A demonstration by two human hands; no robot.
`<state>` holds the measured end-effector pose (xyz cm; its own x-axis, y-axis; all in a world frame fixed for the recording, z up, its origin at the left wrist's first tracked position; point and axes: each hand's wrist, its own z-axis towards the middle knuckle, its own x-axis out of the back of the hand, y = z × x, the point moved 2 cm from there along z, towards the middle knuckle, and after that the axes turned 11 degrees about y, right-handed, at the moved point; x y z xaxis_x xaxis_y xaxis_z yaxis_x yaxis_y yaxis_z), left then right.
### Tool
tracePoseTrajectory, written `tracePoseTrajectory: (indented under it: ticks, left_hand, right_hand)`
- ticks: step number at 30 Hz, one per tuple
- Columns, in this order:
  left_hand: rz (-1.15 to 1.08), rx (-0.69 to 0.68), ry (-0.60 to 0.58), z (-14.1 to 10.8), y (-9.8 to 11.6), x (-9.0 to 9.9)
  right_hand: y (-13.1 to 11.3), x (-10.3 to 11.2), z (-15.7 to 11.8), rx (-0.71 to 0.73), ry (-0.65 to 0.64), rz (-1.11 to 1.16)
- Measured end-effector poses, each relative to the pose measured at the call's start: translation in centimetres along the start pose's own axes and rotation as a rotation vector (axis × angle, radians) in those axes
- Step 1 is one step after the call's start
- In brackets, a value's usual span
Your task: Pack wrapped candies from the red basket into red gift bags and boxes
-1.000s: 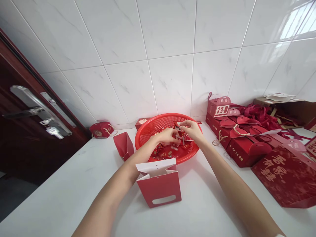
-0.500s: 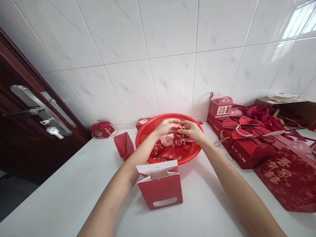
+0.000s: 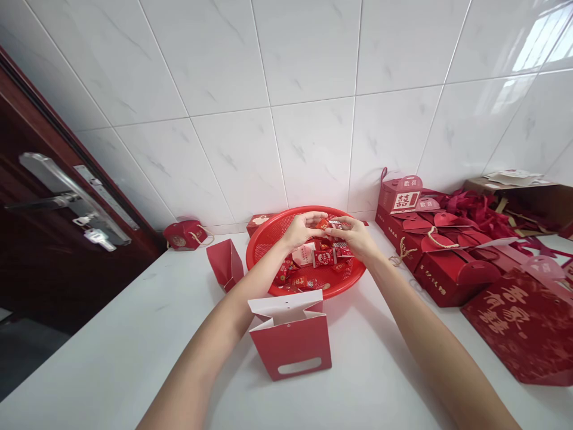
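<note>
Both my hands are over a round red plastic basket (image 3: 262, 251), their fingertips almost meeting. My left hand (image 3: 299, 232) is closed in a pinch with a small red wrapped candy (image 3: 322, 224) at its fingertips. From the other side my right hand (image 3: 356, 239) pinches at wrapped candy too; its fingers partly hide what it holds. Below them, several red and pink wrapped candies (image 3: 324, 257) lie in the basket. In front of the basket, between my forearms, a red paper gift box (image 3: 295, 346) stands upright with its top open and an oval cut-out in its front.
Left of the basket stands another open red box (image 3: 225, 266), with a small closed red box (image 3: 185, 235) by the wall. Red gift boxes (image 3: 447, 275) are piled at right, before a cardboard carton (image 3: 537, 194). A door handle (image 3: 67, 197) with keys is at far left.
My hands have shifted slightly at the fingertips, and a red wrapped candy now shows more clearly between them. The boxes and basket have stayed put.
</note>
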<state>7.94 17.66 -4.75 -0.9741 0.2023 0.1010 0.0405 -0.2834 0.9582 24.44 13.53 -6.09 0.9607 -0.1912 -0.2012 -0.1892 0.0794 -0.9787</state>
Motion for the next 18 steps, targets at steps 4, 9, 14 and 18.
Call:
tracePoseTrajectory:
  ticks: [4, 9, 14, 18]
  left_hand:
    - [-0.028, 0.018, -0.066, 0.2, -0.2, -0.2]
    - [0.469, 0.003, -0.119, 0.2, -1.3, -0.5]
    - [0.991, -0.046, -0.344, -0.8, -2.3, -1.1]
    - [1.133, -0.059, -0.423, -1.2, -2.0, -2.0]
  right_hand:
    - [-0.1, 0.1, -0.1, 0.053, 0.037, 0.031]
    - [0.1, 0.4, 0.4, 0.058, 0.067, 0.110]
    - [0.3, 0.4, 0.7, -0.021, 0.011, 0.202]
    - [0.1, 0.4, 0.5, -0.059, -0.028, 0.250]
